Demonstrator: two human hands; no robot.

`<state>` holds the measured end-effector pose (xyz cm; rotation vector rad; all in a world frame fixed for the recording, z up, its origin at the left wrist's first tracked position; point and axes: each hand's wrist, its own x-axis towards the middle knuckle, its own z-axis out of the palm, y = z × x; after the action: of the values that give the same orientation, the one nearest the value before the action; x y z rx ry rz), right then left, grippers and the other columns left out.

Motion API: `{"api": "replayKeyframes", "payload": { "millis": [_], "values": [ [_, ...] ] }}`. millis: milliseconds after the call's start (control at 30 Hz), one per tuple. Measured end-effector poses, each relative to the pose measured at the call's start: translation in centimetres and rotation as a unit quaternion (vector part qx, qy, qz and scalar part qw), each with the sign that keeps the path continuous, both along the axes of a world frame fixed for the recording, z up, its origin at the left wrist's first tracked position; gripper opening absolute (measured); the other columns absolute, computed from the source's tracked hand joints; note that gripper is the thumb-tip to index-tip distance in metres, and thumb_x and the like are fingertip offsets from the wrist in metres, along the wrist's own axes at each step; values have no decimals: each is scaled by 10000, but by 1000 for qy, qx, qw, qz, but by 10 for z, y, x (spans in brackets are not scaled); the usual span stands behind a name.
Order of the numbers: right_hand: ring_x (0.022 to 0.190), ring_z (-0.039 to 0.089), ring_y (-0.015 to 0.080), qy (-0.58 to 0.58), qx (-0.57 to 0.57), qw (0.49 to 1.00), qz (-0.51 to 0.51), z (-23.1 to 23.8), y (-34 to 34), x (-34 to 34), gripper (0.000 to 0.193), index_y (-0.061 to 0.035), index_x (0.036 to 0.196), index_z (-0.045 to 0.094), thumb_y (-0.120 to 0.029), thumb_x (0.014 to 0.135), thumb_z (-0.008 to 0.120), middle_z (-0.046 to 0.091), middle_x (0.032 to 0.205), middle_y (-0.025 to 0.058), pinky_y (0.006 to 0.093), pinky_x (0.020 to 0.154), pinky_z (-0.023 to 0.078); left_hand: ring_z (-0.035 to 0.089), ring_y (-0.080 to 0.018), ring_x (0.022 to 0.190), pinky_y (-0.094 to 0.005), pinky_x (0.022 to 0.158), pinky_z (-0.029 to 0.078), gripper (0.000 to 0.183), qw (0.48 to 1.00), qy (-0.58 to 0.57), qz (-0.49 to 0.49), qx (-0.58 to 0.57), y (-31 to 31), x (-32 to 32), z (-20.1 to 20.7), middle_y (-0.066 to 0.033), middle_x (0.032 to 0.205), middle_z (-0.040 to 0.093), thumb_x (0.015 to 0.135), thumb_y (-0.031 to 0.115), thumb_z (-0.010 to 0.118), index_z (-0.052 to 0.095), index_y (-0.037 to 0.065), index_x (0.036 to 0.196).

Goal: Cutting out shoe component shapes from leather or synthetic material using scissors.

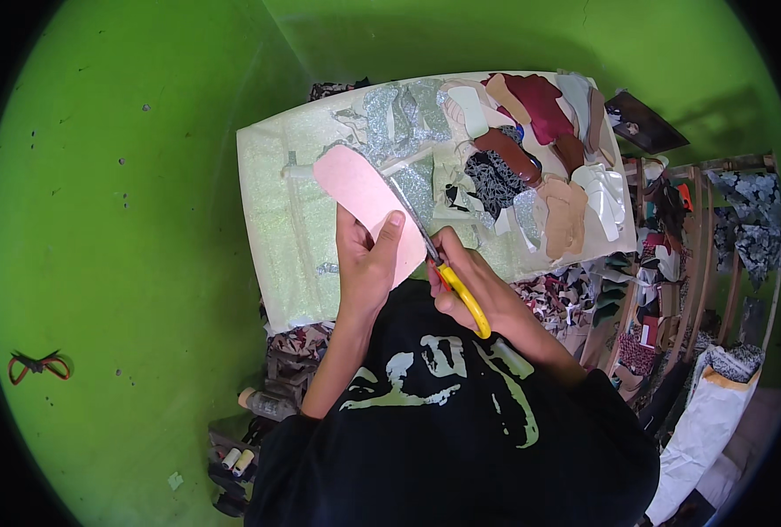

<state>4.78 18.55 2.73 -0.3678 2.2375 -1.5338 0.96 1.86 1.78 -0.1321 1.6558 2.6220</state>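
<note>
A pink insole-shaped sheet (361, 191) is in my left hand (368, 255), pinched with the thumb on top and the fingers beneath. My right hand (461, 274) grips a pair of scissors (466, 303) by their yellow handle. The scissor blades lie along the right edge of the pink piece, pointing away from me. How far the blades are apart cannot be made out. Both hands are above the near side of a table (272, 220) covered with pale, glittery sheeting.
Shoe-part cutouts lie at the table's far right, among them a brown piece (506, 156), a maroon piece (535, 101) and tan pieces (564, 215). A wooden rack (694, 255) with scraps stands at right. A bottle (267, 404) lies lower left; another pair of scissors (41, 365) is by the green wall.
</note>
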Motion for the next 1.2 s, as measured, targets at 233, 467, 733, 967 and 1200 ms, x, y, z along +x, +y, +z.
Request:
{"api": "replayKeyframes", "payload": {
  "millis": [233, 467, 733, 967, 1200],
  "values": [
    [720, 550, 412, 32, 67, 997, -19, 0, 2, 6, 674, -7, 1111, 405, -608, 880, 606, 556, 776, 190, 476, 696, 459, 589, -96, 975, -253, 815, 492, 481, 1000, -10, 6, 20, 1, 1, 2, -68, 1136, 595, 952, -7, 579, 371, 5, 1385],
    [723, 573, 430, 89, 95, 990, -45, 8, 3, 6, 828, -11, 1158, 418, -606, 710, 781, 563, 792, 207, 468, 677, 474, 602, -121, 1004, -274, 839, 494, 609, 995, -45, -26, 85, -2, 2, 10, -87, 1168, 579, 953, -6, 571, 244, 82, 1460],
    [660, 604, 469, 148, 79, 985, -40, 12, 9, -5, 859, 8, 1043, 409, -627, 639, 824, 555, 696, 200, 452, 584, 483, 522, -155, 1171, -324, 955, 447, 729, 987, -52, -88, 127, -3, 6, 11, -90, 1303, 499, 945, -17, 568, 143, 137, 1516],
    [650, 614, 479, 102, 87, 989, -63, 1, 6, 0, 823, 12, 985, 417, -645, 667, 798, 538, 623, 194, 455, 547, 475, 491, -81, 576, -197, 433, 376, 737, 972, -114, -126, 162, -5, 8, 9, -28, 905, 557, 958, 57, 558, 168, 286, 1539],
    [669, 628, 478, 119, 104, 987, -31, 8, 7, -2, 824, 18, 993, 406, -609, 659, 823, 564, 653, 207, 449, 534, 487, 553, -149, 1081, -279, 809, 494, 786, 874, 9, -283, 395, -25, 5, -24, -76, 1263, 517, 939, 13, 573, 129, 204, 1559]
  ]
}}
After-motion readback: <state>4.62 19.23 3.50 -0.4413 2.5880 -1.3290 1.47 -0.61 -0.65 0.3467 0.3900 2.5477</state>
